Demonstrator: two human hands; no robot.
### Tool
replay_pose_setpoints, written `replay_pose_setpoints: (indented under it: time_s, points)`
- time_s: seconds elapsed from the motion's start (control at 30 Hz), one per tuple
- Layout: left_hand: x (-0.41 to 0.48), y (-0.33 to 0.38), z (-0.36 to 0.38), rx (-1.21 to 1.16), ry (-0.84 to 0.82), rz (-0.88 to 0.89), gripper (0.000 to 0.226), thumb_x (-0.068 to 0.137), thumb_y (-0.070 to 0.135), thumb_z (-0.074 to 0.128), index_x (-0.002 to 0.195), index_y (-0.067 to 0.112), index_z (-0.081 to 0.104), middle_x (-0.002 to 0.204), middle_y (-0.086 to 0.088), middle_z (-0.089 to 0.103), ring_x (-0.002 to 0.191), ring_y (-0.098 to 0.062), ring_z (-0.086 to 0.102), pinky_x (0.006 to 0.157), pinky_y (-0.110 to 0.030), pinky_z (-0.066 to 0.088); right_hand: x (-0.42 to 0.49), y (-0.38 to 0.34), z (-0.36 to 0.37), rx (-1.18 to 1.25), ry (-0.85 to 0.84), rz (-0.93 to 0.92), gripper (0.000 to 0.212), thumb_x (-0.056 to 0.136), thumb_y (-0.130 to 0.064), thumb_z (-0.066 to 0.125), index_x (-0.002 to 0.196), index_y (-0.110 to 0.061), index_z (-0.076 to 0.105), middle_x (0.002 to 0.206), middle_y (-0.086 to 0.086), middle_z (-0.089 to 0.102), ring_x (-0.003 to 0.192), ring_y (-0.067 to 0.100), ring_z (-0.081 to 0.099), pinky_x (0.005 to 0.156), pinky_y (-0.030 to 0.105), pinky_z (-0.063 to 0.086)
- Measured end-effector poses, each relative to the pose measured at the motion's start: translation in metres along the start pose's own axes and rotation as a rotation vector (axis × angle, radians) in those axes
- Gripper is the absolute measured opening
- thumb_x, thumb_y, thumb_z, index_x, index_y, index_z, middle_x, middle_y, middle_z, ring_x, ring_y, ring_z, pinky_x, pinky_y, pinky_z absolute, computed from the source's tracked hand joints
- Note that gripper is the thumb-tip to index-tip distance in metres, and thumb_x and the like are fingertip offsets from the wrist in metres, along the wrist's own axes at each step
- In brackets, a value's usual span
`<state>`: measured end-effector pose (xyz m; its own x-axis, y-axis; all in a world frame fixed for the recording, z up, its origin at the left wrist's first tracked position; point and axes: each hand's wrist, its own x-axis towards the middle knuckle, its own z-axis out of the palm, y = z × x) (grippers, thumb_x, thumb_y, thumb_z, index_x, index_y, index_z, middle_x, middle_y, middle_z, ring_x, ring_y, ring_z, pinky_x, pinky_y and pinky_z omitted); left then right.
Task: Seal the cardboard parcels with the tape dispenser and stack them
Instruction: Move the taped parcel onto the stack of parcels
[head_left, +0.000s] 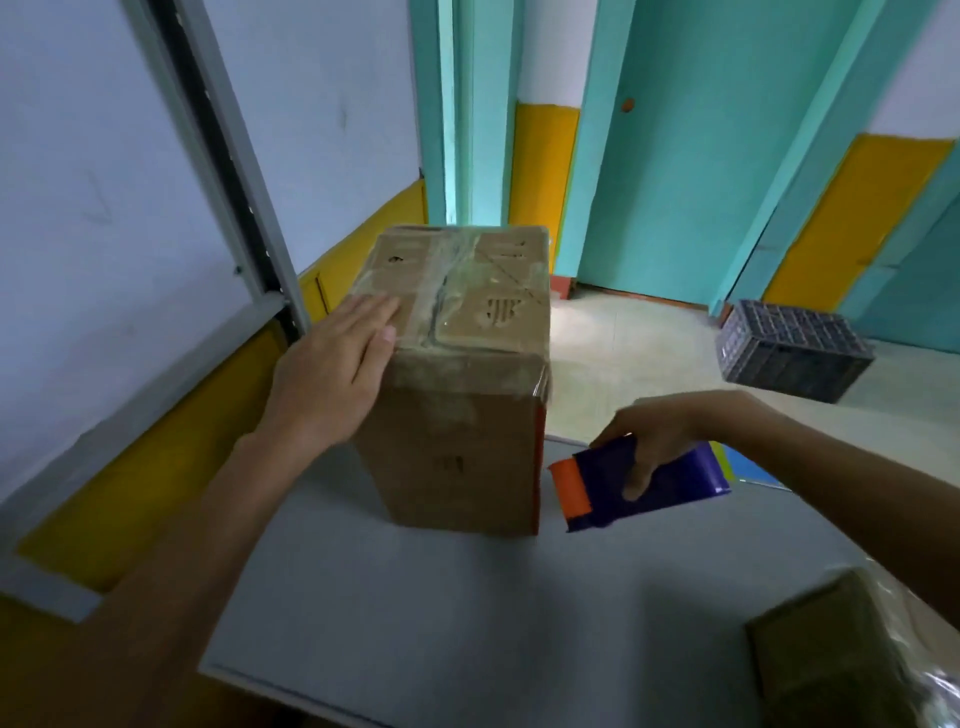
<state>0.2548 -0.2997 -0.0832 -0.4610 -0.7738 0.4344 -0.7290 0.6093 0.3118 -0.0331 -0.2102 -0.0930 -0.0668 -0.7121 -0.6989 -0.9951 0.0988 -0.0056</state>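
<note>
1. Tipping hazard. The parcel (467, 405) stands on its narrow end on the counter (441, 623). The left hand (332, 364) lies flat on the near-left part of its top, its fingers (371, 317) straight and released, pressing rather than gripping. In my judgement, a sideways drag of tape could tilt or slide the box away from those fingers.
2. Misalignment hazard. The right hand (660, 441) has its fingers curled round the tape dispenser (639, 488), grasping it. The dispenser is held just right of the parcel's lower side, apart from the cardboard. If its orange end meets the box askew, the strip would likely wrinkle or miss the seam.
3. Adhesion hazard. Clear tape on the top, just beyond the left fingertips, is creased and layered, so a new strip may bond poorly there.
4. Condition of parcel. It is brown cardboard, taller than wide, with faint printed marks, a taped centre seam and a red edge on its right side.
5. Stacking. A second parcel (831, 649) sits well below the right fingers, partly out of view. Nothing is stacked on either.
</note>
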Motion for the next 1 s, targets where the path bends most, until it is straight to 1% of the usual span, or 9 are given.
replay_pose_setpoints:
  time_s: [0.3,0.4,0.57,0.63,0.73,0.83,0.9,0.93,1.0]
  points:
    - [0.016,0.022,0.011,0.043,-0.068,-0.008,0.049,0.101,0.036,0.020,0.144,0.015,0.033,0.151,-0.003,0.032,0.141,-0.017,0.021,0.112,-0.028,0.014,0.039,0.002,0.047,0.161,-0.202,-0.057,0.060,0.080,-0.036,0.070,0.134,-0.024,0.046,0.124,0.000,0.058,0.110,0.020,0.056,0.092,0.036,0.050]
    - [0.013,0.020,0.011,0.032,-0.062,0.004,0.049,0.101,0.035,0.021,0.144,0.015,0.033,0.151,-0.004,0.032,0.141,-0.018,0.022,0.112,-0.029,0.014,0.054,0.003,0.079,0.192,-0.219,-0.009,0.061,0.080,-0.035,0.070,0.135,-0.022,0.046,0.129,0.003,0.055,0.114,0.023,0.054,0.096,0.040,0.048]
    - [0.012,0.018,0.005,-0.031,-0.100,0.031,0.051,0.101,0.040,0.022,0.149,0.024,0.016,0.152,-0.001,0.029,0.141,-0.017,0.021,0.111,-0.036,0.021,0.057,0.020,0.113,0.214,-0.274,0.101,0.063,0.081,-0.034,0.069,0.138,-0.023,0.044,0.136,0.004,0.051,0.122,0.025,0.050,0.100,0.039,0.042]
    - [0.014,0.018,0.003,-0.186,-0.084,-0.002,0.049,0.100,0.040,0.026,0.147,0.027,0.021,0.151,0.001,0.032,0.139,-0.015,0.025,0.110,-0.036,0.023,0.054,0.030,0.117,0.235,-0.275,0.140,0.063,0.082,-0.033,0.068,0.139,-0.024,0.042,0.138,0.003,0.048,0.125,0.025,0.047,0.102,0.039,0.040]
    - [0.015,0.012,0.000,-0.619,0.082,-0.159,0.035,0.098,0.035,0.041,0.130,0.028,0.053,0.134,0.002,0.053,0.123,-0.013,0.047,0.106,-0.039,0.038,0.053,0.041,0.121,0.220,-0.272,0.198,0.066,0.081,-0.036,0.068,0.139,-0.023,0.040,0.141,0.003,0.045,0.127,0.024,0.044,0.105,0.040,0.038]
    - [0.009,0.000,0.000,-0.736,0.184,-0.218,0.019,0.094,0.025,0.051,0.103,0.034,0.065,0.119,0.011,0.059,0.114,-0.005,0.051,0.102,-0.035,0.042,0.053,0.043,0.125,0.203,-0.236,0.221,0.075,0.080,-0.039,0.068,0.144,-0.028,0.030,0.147,0.003,0.034,0.134,0.026,0.035,0.107,0.042,0.034]
    - [0.001,-0.008,0.004,-0.649,0.177,-0.169,0.019,0.093,0.025,0.053,0.102,0.040,0.062,0.124,0.019,0.052,0.116,0.006,0.043,0.103,-0.027,0.036,0.051,0.043,0.124,0.259,-0.182,0.198,0.081,0.081,-0.044,0.066,0.147,-0.031,0.021,0.153,0.004,0.026,0.139,0.028,0.026,0.111,0.046,0.027]
    - [-0.003,-0.012,0.006,-0.618,0.170,-0.146,0.019,0.093,0.028,0.053,0.106,0.041,0.061,0.126,0.022,0.048,0.116,0.010,0.039,0.104,-0.028,0.033,0.047,0.042,0.119,0.297,-0.106,0.169,0.083,0.082,-0.047,0.066,0.148,-0.030,0.019,0.154,0.004,0.025,0.141,0.027,0.024,0.113,0.047,0.024]
    - [-0.008,-0.019,0.009,-0.620,0.161,-0.116,0.021,0.093,0.038,0.050,0.113,0.042,0.058,0.131,0.023,0.043,0.122,0.010,0.034,0.110,-0.035,0.030,0.033,0.036,0.101,0.403,0.227,0.076,0.084,0.080,-0.055,0.062,0.148,-0.029,0.020,0.153,0.004,0.026,0.140,0.023,0.025,0.112,0.041,0.023]
